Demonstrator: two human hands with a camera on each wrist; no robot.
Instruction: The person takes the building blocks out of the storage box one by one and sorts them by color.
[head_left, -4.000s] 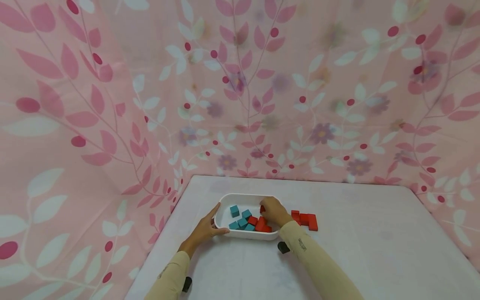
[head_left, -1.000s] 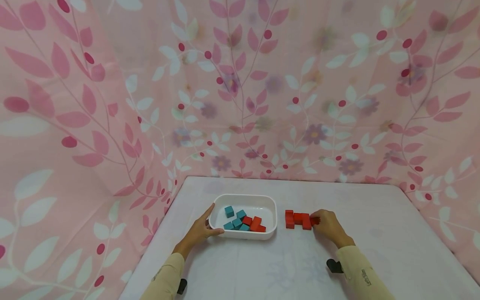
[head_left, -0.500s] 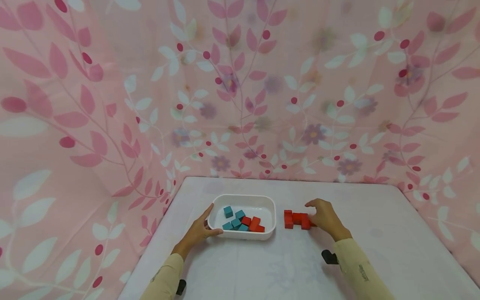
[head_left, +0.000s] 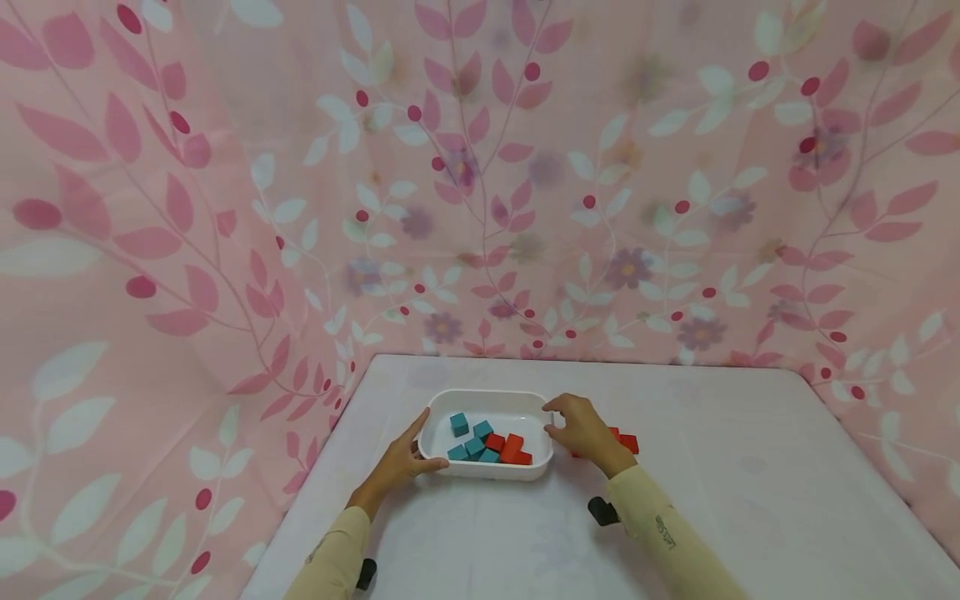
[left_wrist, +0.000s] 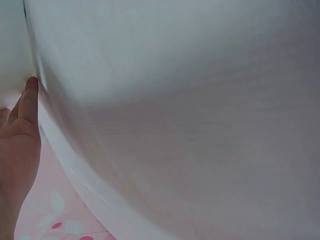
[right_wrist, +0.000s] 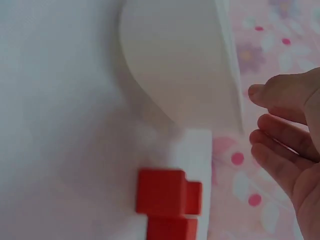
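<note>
Low in my head view, the left hand point(head_left: 397, 462) rests spread against the left end of the white tray point(head_left: 487, 472), whose long axis runs left to right across the bench point(head_left: 750, 500). Inside, red blocks point(head_left: 513, 450) sit toward lower right, teal blocks point(head_left: 474, 448) left of them. I judge the next move hangs on these red blocks lying left and slightly below the right hand point(head_left: 585, 429), the nearer one: thumb and fingers parted, holding nothing, beside the right rim. Outer red blocks point(head_left: 628, 444) show partly behind it.
</note>
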